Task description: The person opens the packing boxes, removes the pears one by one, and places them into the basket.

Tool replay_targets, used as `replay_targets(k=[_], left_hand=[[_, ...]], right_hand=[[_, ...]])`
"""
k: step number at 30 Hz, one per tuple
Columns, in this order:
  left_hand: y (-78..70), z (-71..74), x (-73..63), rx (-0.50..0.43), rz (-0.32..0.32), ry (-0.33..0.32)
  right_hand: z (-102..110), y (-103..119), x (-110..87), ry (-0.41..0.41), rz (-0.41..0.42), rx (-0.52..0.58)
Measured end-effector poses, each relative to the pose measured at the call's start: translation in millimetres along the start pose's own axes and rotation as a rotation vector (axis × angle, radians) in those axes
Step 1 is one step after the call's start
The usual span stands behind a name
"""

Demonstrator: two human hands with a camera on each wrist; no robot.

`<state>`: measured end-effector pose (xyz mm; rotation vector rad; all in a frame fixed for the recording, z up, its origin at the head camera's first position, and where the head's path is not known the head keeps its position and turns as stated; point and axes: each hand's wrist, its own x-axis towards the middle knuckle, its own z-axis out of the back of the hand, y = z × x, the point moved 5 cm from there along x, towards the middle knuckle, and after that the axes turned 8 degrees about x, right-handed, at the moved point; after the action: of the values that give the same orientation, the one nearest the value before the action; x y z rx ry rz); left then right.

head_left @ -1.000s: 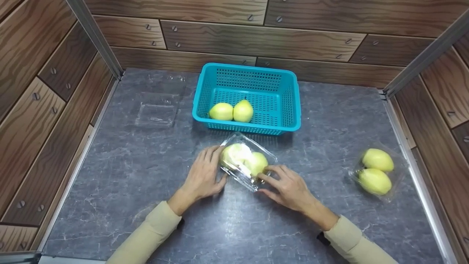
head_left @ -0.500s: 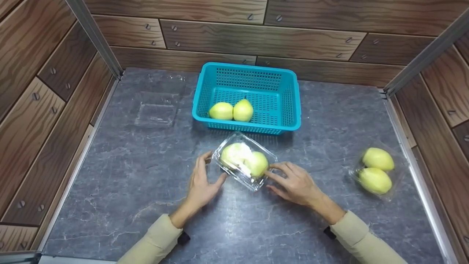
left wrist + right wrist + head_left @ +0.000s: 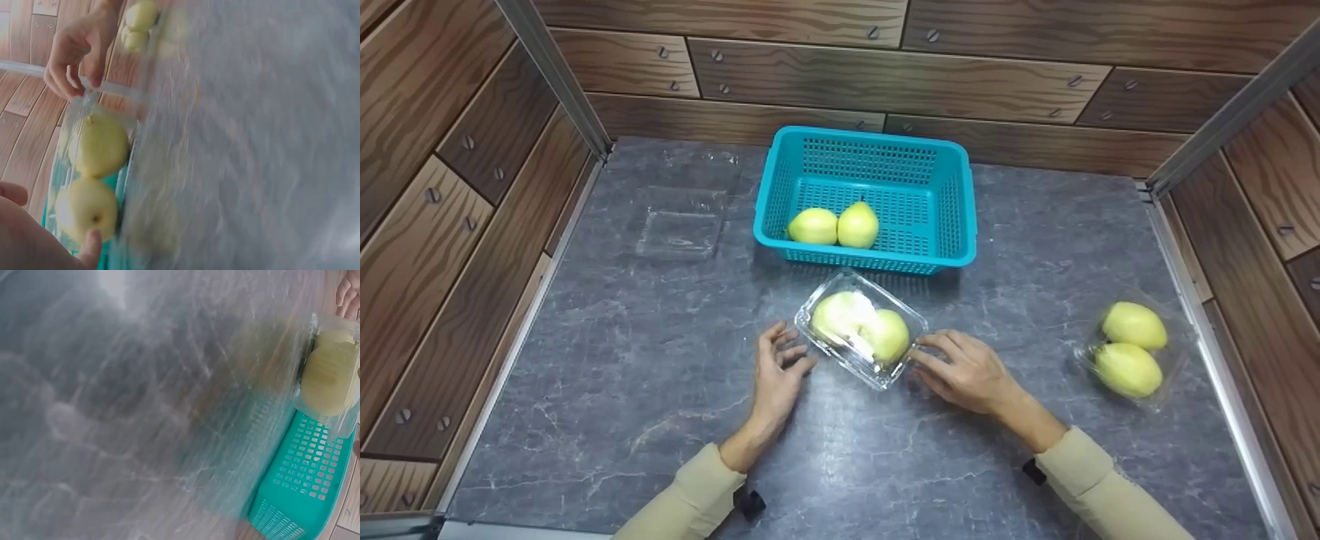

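Note:
A clear plastic clamshell box (image 3: 846, 279) stands in front of the basket, holding two yellow-green pears (image 3: 887, 336) under its closed, glaring lid. My left hand (image 3: 775, 382) is off the box at its left, fingers loosely bent and nothing between them. At the opposite side, my right hand (image 3: 966, 373) pinches the box's right edge with its fingertips; its thumb is mostly hidden in the head view. In the left wrist view, the right hand (image 3: 79, 53) has thumb and fingers together at the box corner.
A turquoise basket (image 3: 952, 202) with two pears (image 3: 858, 225) stands behind the box. Another clear box with two pears (image 3: 1129, 369) sits at the right. Clear plastic containers (image 3: 679, 232) lie at the back left. Wood-patterned walls (image 3: 900, 75) enclose the grey table.
My left hand has let go of the box's left side and drawn back toward me, its fingers bending in. My right hand has shifted slightly outward from over the lid to the edge.

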<state>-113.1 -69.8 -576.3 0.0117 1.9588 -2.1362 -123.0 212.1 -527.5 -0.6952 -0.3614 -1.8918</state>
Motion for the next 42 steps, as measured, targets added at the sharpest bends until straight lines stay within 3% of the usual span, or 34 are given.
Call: replay_targets(k=[5,16,27,42], left_hand=[[7.6,-8.2,-1.9,-0.17,0.078,0.028],[14.5,-23.7,-4.2,-0.389,0.143,0.06],[18.9,-34.9,-4.2,-0.363,0.125,0.03],[19.0,-43.2,-3.0,-0.42,0.11,0.007]], right_hand=[[-0.5,-1.0,0.4,-0.012,0.006,-0.006],[-2.7,-4.1,0.1,-0.019,0.04,-0.015],[-7.3,-4.3,-0.2,-0.028,0.068,-0.036],[-10.6,-2.9,0.7,-0.038,0.09,-0.015]])
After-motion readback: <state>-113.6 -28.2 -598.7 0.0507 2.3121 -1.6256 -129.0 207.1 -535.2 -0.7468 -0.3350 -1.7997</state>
